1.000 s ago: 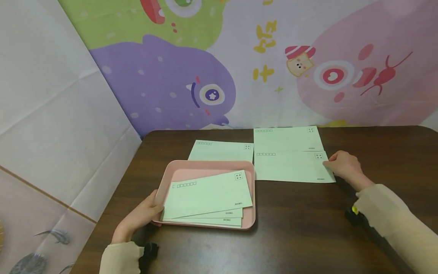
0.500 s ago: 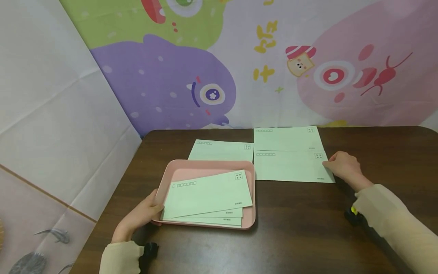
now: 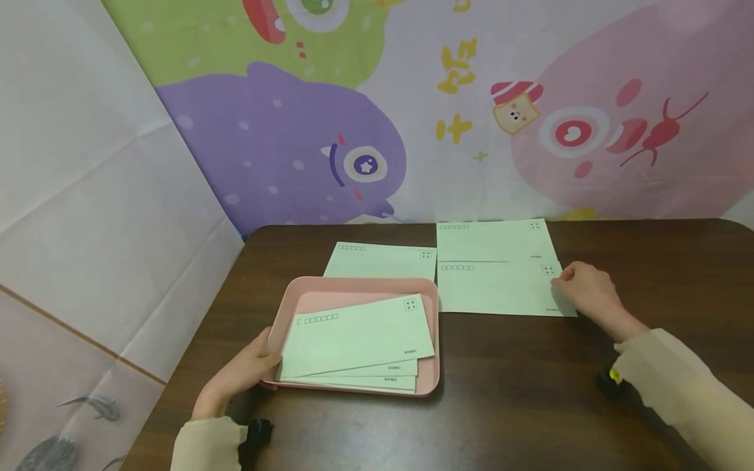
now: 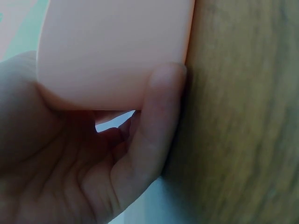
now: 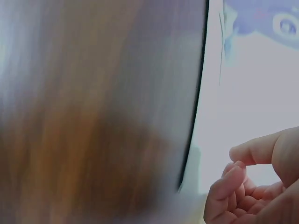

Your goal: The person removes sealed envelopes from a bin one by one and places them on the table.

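My left hand (image 3: 249, 363) grips the left side of a pink tray (image 3: 359, 284). In the left wrist view, a finger (image 4: 161, 107) curls under the tray's corner (image 4: 107, 56). Several pale green envelopes (image 3: 359, 333) lie fanned in the tray, with printed boxes and a stamp square. My right hand (image 3: 589, 291) hovers at the right end of the near envelope (image 3: 495, 291), fingers loosely curled. In the right wrist view, a small gap separates the tips of the right hand (image 5: 252, 186), and nothing shows between them.
Another envelope (image 3: 490, 242) lies directly behind the near one, by the table's back edge. A further envelope (image 3: 383, 260) is partly hidden behind the tray. The dark wooden table (image 3: 471, 405) meets a cartoon-printed cloth (image 3: 436, 176) at the back.
My right hand has come off the near envelope's right edge and shifted slightly, now a little over its end. The left hand, tray and envelopes stay in place.
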A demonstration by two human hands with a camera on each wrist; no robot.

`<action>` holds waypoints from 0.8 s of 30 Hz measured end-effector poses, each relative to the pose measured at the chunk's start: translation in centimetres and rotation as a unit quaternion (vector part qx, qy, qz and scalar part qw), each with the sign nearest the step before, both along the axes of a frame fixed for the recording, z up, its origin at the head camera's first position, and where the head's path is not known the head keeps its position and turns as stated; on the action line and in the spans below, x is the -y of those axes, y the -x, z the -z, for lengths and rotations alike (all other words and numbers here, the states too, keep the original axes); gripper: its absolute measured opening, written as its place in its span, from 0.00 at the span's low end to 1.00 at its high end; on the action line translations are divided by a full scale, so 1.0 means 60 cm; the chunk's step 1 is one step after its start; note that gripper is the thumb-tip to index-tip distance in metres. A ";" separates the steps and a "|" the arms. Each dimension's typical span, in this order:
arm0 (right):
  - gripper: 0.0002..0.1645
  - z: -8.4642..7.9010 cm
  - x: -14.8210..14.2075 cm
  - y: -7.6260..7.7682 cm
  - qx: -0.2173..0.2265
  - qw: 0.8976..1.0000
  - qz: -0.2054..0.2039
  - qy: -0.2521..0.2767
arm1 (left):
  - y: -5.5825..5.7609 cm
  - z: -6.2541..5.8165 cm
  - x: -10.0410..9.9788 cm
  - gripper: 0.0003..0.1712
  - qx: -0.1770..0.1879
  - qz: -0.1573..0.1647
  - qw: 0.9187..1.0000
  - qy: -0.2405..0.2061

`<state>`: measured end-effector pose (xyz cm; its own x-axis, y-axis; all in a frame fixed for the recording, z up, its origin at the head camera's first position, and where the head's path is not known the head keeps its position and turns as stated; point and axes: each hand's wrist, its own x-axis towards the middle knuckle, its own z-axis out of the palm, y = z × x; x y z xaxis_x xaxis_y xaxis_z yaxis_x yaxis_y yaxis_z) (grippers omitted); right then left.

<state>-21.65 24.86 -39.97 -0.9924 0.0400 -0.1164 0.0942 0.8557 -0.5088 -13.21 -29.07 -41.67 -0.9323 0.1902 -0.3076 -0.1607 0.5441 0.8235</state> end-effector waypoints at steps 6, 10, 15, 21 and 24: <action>0.12 -0.019 0.078 -0.030 -0.065 0.995 -0.080 0.001 | -0.001 -0.001 -0.001 0.27 0.000 -0.002 1.000 0.002; 0.08 -0.033 0.138 -0.047 -0.098 0.988 -0.119 0.016 | -0.002 -0.001 0.000 0.27 -0.001 0.001 1.000 0.001; 0.06 -0.046 0.208 -0.059 -0.152 0.977 -0.149 0.024 | 0.000 0.000 0.000 0.27 0.003 -0.006 1.000 0.005; 0.05 -0.041 0.272 -0.066 -0.265 0.943 -0.192 -0.064 | 0.001 0.001 -0.002 0.26 0.004 -0.004 1.000 0.003; 0.06 -0.032 0.293 -0.065 -0.301 0.922 -0.216 -0.112 | -0.001 0.001 0.000 0.24 0.003 -0.008 1.000 0.001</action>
<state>-17.77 7.26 -38.07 -0.8035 -0.4174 0.4245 -0.5213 0.8376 -0.1631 -13.14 -29.06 -41.73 -0.9336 0.1747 -0.3129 -0.1739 0.5426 0.8218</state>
